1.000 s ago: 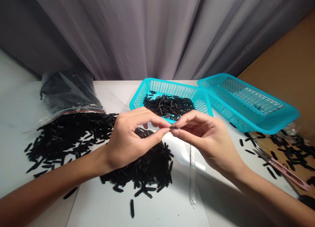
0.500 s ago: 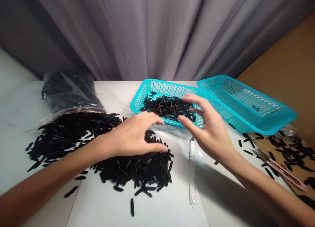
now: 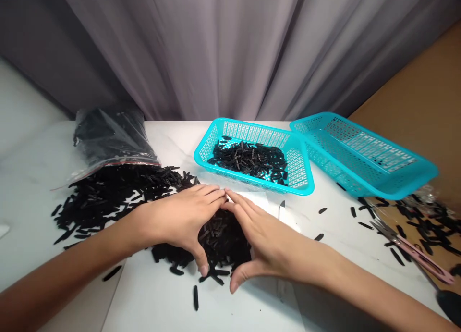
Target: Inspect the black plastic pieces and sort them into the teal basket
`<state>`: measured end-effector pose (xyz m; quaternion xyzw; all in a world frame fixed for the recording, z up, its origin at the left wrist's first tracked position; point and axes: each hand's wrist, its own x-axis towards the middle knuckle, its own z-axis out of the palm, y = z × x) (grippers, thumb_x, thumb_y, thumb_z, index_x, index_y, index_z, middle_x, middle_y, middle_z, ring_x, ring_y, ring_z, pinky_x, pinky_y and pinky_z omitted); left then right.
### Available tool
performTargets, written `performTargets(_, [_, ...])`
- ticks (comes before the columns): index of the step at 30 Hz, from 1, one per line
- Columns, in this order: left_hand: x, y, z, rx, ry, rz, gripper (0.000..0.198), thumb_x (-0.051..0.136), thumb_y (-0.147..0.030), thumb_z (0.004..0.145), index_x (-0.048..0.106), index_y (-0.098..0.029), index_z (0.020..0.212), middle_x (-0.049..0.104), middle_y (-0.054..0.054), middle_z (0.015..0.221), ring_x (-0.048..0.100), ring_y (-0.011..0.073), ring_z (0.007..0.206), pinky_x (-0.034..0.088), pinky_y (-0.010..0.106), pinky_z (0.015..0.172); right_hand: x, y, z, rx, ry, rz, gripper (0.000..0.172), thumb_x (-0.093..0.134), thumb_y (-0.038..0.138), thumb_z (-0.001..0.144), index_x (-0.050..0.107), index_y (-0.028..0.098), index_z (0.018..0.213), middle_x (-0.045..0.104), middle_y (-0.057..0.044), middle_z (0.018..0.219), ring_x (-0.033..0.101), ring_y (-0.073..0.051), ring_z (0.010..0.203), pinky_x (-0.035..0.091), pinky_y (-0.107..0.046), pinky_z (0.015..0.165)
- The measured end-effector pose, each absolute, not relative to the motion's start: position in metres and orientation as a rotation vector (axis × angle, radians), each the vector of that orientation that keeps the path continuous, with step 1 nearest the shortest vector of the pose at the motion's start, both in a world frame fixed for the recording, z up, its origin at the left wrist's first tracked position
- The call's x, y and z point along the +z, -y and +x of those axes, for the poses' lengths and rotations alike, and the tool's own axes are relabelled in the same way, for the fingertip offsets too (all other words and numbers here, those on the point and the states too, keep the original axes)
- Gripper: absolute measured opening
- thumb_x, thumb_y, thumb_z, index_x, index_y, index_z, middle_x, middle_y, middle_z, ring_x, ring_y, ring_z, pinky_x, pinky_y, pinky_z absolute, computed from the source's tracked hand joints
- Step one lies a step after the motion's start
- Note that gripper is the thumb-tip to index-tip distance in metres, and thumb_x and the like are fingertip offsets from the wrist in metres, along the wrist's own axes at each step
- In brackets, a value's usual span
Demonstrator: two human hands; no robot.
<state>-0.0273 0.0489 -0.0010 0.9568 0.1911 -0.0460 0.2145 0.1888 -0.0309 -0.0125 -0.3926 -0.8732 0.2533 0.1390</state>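
Note:
A heap of small black plastic sticks (image 3: 219, 238) lies on the white table (image 3: 154, 303) in front of me. My left hand (image 3: 180, 216) rests flat on the heap's left side, fingers stretched out. My right hand (image 3: 262, 240) lies flat on its right side, and the fingertips of both hands meet over the top. Neither hand holds anything. Behind the heap stands a turquoise basket (image 3: 298, 183) with more black sticks (image 3: 248, 159) in it.
A second turquoise basket (image 3: 363, 154) leans at the right. A clear bag of black sticks (image 3: 108, 135) spills a wide pile (image 3: 115, 192) at the left. Pink-handled scissors (image 3: 414, 248) and loose sticks lie at the right edge. A grey curtain hangs behind.
One second ago both hands pinched one black stick together. The right hand then reached over the near basket with spread fingers. Both hands have since come down flat onto the heap.

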Motion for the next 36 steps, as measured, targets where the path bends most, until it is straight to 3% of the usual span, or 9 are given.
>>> performTargets(2, [-0.010, -0.044, -0.034, -0.075, -0.614, 2.682, 0.123, 0.080, -0.076, 0.053, 0.038, -0.010, 0.149, 0.044, 0.023, 0.152, 0.038, 0.0416, 0.143, 0.032, 0.051, 0.117, -0.032, 0.035, 0.182, 0.696, 2.546, -1.171, 0.126, 0.076, 0.075, 0.061, 0.032, -0.002, 0.149, 0.022, -0.036, 0.160, 0.014, -0.045, 0.153, 0.027, -0.061, 0.119])
performTargets(4, [-0.019, -0.038, -0.042, 0.031, -0.659, 2.686, 0.117, 0.077, -0.074, 0.060, 0.035, -0.012, 0.151, 0.042, 0.020, 0.154, 0.037, 0.0397, 0.144, 0.030, 0.052, 0.119, -0.049, 0.038, 0.174, 0.694, 2.526, -1.233, 0.133, 0.076, 0.078, 0.058, 0.026, -0.001, 0.154, 0.013, -0.034, 0.163, 0.007, -0.045, 0.153, 0.021, -0.063, 0.121])
performTargets(11, [-0.032, -0.017, -0.055, 0.414, -0.814, 2.624, 0.087, 0.078, -0.066, 0.067, 0.054, -0.015, 0.133, 0.061, 0.016, 0.134, 0.054, 0.0344, 0.128, 0.038, 0.049, 0.115, -0.072, 0.042, 0.163, 0.633, 2.389, -1.216, 0.122, 0.075, 0.076, 0.064, 0.030, 0.006, 0.153, 0.024, -0.030, 0.162, 0.018, -0.043, 0.152, 0.027, -0.063, 0.119])
performTargets(17, [-0.001, 0.008, -0.086, 0.400, -0.943, 2.624, 0.114, 0.076, -0.070, 0.068, 0.026, -0.017, 0.156, 0.041, 0.015, 0.157, 0.034, 0.0339, 0.148, 0.017, 0.050, 0.127, -0.081, 0.042, 0.171, 0.566, 2.394, -1.132, 0.126, 0.073, 0.077, 0.065, 0.016, 0.013, 0.158, 0.018, -0.027, 0.164, 0.018, -0.047, 0.151, 0.030, -0.067, 0.116])
performTargets(23, [-0.032, 0.073, -0.180, 0.405, -1.483, 2.372, 0.135, 0.074, -0.078, 0.063, 0.000, -0.022, 0.161, 0.009, 0.015, 0.168, 0.010, 0.0382, 0.155, 0.014, 0.053, 0.127, -0.082, 0.042, 0.173, 0.491, 2.468, -1.085, 0.135, 0.073, 0.080, 0.060, 0.005, 0.022, 0.160, 0.015, -0.025, 0.166, 0.015, -0.050, 0.150, 0.028, -0.072, 0.114])
performTargets(28, [-0.061, 0.076, -0.207, 0.289, -1.608, 2.363, 0.136, 0.065, -0.086, 0.064, -0.003, -0.020, 0.161, -0.002, 0.014, 0.168, 0.001, 0.0380, 0.156, 0.009, 0.054, 0.127, -0.082, 0.043, 0.169, 0.414, 2.471, -1.135, 0.133, 0.074, 0.079, 0.061, 0.004, 0.024, 0.161, 0.015, -0.024, 0.166, 0.019, -0.052, 0.149, 0.032, -0.073, 0.111])
performTargets(34, [-0.056, 0.021, -0.168, 0.306, -1.178, 2.514, 0.131, 0.061, -0.087, 0.067, 0.000, -0.020, 0.161, -0.004, 0.010, 0.168, -0.003, 0.0370, 0.156, 0.001, 0.056, 0.127, -0.082, 0.041, 0.152, 0.328, 2.441, -1.198, 0.135, 0.077, 0.076, 0.059, 0.006, 0.025, 0.161, 0.018, -0.025, 0.164, 0.027, -0.054, 0.146, 0.037, -0.072, 0.108])
performTargets(36, [-0.056, 0.008, -0.152, 0.344, -1.040, 2.528, 0.135, 0.062, -0.088, 0.064, 0.003, -0.016, 0.161, -0.001, 0.013, 0.168, -0.003, 0.0374, 0.155, 0.005, 0.056, 0.127, -0.081, 0.039, 0.144, 0.311, 2.436, -1.192, 0.134, 0.078, 0.076, 0.058, 0.007, 0.025, 0.160, 0.021, -0.027, 0.163, 0.030, -0.053, 0.145, 0.038, -0.072, 0.107])
